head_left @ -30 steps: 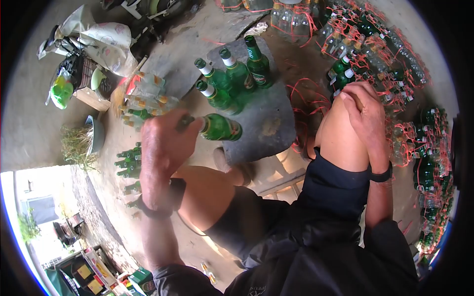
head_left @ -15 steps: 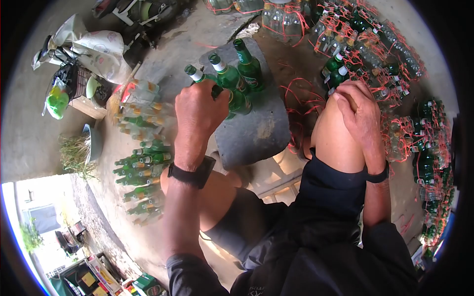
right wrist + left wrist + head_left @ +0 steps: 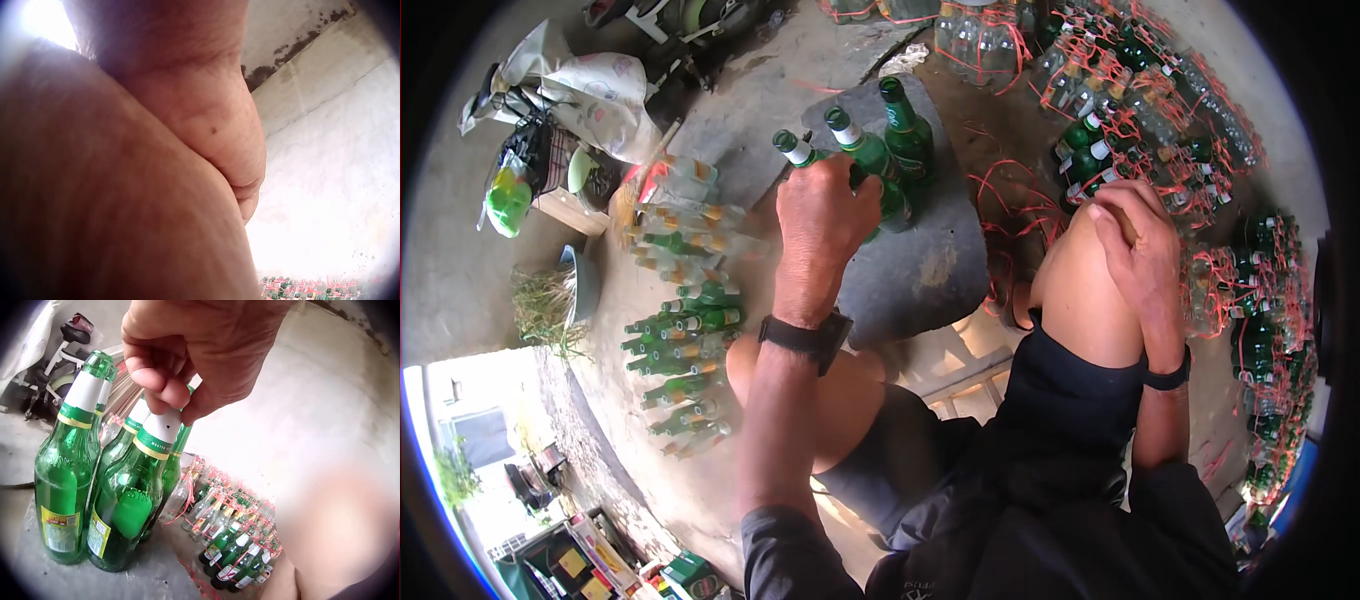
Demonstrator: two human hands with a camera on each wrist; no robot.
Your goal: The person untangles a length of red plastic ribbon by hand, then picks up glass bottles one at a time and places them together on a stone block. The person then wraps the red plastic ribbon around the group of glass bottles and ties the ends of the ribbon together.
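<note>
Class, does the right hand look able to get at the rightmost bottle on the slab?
Likely yes: the right hand rests, seemingly empty, on the knee, and nothing blocks the rightmost bottle from that side.

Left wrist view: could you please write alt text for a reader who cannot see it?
The left grip pinches a green bottle near its top, beside other green bottles on a grey slab. Behind are bottles with red string.

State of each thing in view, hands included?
Left hand: pinching a bottle neck
Held bottle: standing, mouth hidden
Leftmost wrist-view bottle: upright, uncapped
Slab: bearing green bottles
Right hand: resting on knee
Left floor bottles: grouped, untied
Right-side bottles: tied in bundles
</note>
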